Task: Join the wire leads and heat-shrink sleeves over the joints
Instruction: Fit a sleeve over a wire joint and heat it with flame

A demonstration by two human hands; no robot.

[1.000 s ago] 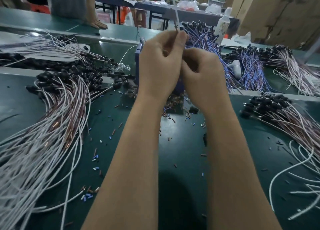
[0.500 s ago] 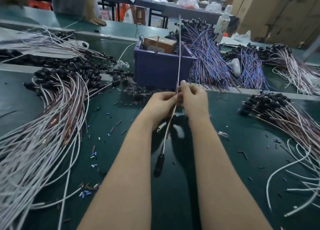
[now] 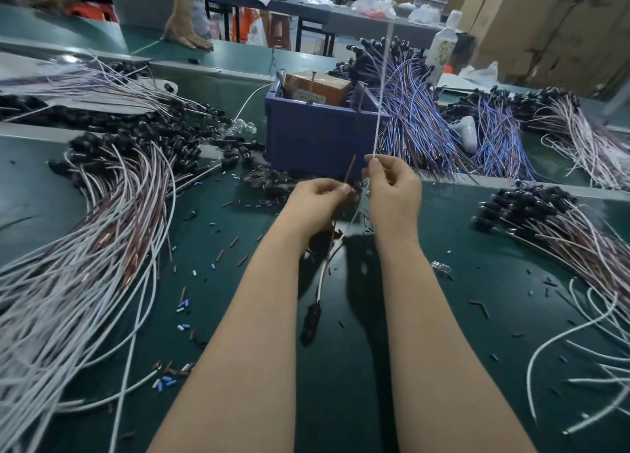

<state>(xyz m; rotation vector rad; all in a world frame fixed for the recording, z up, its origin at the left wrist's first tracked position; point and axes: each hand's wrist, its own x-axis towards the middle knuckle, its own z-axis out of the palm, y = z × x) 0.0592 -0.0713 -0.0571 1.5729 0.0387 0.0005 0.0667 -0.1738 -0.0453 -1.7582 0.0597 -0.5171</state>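
My left hand (image 3: 315, 202) pinches a thin brown lead (image 3: 349, 171) that sticks up past its fingertips. Just to its right, my right hand (image 3: 392, 190) pinches a long white wire (image 3: 380, 88) that rises straight up in front of the blue box. Both wires run down between my wrists to a black connector (image 3: 312, 319) hanging just above the green mat. The two hands are a few centimetres apart. No sleeve or joint can be made out at the fingers.
A blue bin (image 3: 320, 132) with a brown carton stands just behind my hands. Bundles of white-and-brown wires (image 3: 85, 265) lie at the left, more wire bundles (image 3: 562, 234) at the right, blue-purple ones (image 3: 416, 125) behind. Cut sleeve bits (image 3: 182, 307) litter the mat. Another person's hand (image 3: 185, 35) rests on the far bench.
My hands dropped from face height to just above the mat, then drew slightly apart. The brown lead and white wire now stand separated instead of held together.
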